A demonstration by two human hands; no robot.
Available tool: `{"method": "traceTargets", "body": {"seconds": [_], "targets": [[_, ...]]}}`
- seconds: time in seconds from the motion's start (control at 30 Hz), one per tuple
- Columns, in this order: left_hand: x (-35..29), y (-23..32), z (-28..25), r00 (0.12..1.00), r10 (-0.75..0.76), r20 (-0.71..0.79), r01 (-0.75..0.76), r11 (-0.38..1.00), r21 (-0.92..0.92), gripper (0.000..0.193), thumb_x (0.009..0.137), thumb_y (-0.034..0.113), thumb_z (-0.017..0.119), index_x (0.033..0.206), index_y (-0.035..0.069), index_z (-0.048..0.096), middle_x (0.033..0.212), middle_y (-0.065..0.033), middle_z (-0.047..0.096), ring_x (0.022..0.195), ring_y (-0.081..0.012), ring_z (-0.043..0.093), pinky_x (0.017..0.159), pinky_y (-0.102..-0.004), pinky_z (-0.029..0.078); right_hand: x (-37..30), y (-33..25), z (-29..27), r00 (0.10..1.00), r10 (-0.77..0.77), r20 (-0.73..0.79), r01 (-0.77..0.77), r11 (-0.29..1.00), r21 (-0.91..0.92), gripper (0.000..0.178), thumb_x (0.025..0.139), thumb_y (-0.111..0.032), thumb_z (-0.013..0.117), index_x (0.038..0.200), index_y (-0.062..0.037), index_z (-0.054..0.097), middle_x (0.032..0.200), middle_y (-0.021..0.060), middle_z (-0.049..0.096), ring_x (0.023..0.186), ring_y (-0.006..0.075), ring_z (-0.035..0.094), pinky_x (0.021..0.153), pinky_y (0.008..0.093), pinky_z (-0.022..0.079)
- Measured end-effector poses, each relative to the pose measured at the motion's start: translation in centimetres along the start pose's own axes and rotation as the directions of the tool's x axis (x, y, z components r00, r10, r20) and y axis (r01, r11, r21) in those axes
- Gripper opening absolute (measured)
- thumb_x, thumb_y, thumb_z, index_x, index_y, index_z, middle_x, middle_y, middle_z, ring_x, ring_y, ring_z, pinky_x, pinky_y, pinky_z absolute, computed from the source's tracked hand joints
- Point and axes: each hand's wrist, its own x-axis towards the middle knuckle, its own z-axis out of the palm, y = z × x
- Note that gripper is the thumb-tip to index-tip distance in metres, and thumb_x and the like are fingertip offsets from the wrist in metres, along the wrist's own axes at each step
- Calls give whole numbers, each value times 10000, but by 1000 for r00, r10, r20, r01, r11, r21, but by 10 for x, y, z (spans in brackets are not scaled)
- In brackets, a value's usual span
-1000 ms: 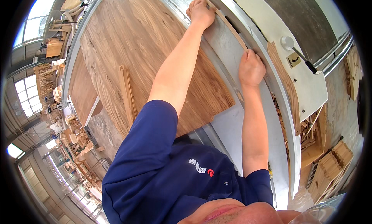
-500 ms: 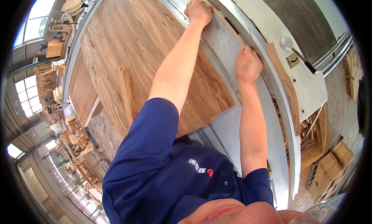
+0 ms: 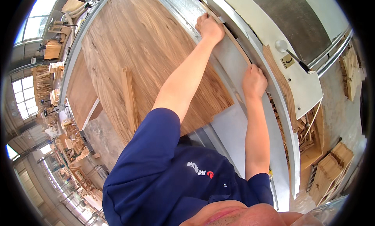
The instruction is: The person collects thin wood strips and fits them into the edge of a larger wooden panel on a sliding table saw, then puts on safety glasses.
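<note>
A narrow wooden strip (image 3: 241, 49) lies along the inner side of the metal fence (image 3: 261, 50), over the grey saw table (image 3: 232, 126). My left hand (image 3: 209, 29) is closed at the strip's farther part, its fingers bent and partly hidden. Closer to me, my right hand (image 3: 254, 83) pinches the strip's near end, thumb and fingers pressed together. Left of both hands lies a large brown wood-grain panel (image 3: 156, 50), with my left forearm reaching over it. The far end of the strip is hard to make out.
Loose narrow wood pieces (image 3: 129, 97) rest on the panel. Beyond the fence is a white machine housing (image 3: 300, 83) with a lever (image 3: 297, 60). Offcuts fill a wooden bin (image 3: 312, 147) at right, near stacked boards (image 3: 332, 167). Workshop benches stand far left.
Both hands have come closer to me along the fence, and the wooden strip has moved with them. The view has shifted slightly. Both hands keep their hold.
</note>
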Motion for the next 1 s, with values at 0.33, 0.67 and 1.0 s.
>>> {"method": "traceTargets", "body": {"seconds": [0.33, 0.67, 1.0], "targets": [[-50, 39, -45, 962, -193, 192, 218, 969, -113, 532, 878, 274, 730, 1222, -117, 622, 1353, -279, 547, 1207, -382, 566, 1011, -420, 480, -59, -26, -58, 999, -37, 12, 32, 961, 274, 130, 893, -122, 679, 796, -78, 604, 731, 120, 636, 665, 359, 642, 579, 476, 517], [-53, 27, -77, 864, -324, 385, 502, 509, -699, 169, 939, 61, 563, 1070, -33, 614, 902, -105, 640, 704, -196, 606, 626, -354, 510, -65, -65, -87, 986, -97, 136, 20, 876, 481, 204, 847, -151, 783, 987, -37, 689, 883, 142, 695, 800, 349, 668, 693, 435, 545], [-164, 40, -223, 865, 237, 441, 26, 858, -513, 292, 1042, 121, 575, 1300, -3, 634, 810, 9, 540, 721, -90, 463, 664, -266, 430, 42, -75, -154, 795, -475, -376, 553, 823, 130, 283, 815, -80, 787, 1095, -83, 745, 1171, 38, 695, 1114, 287, 628, 928, 417, 529]]}}
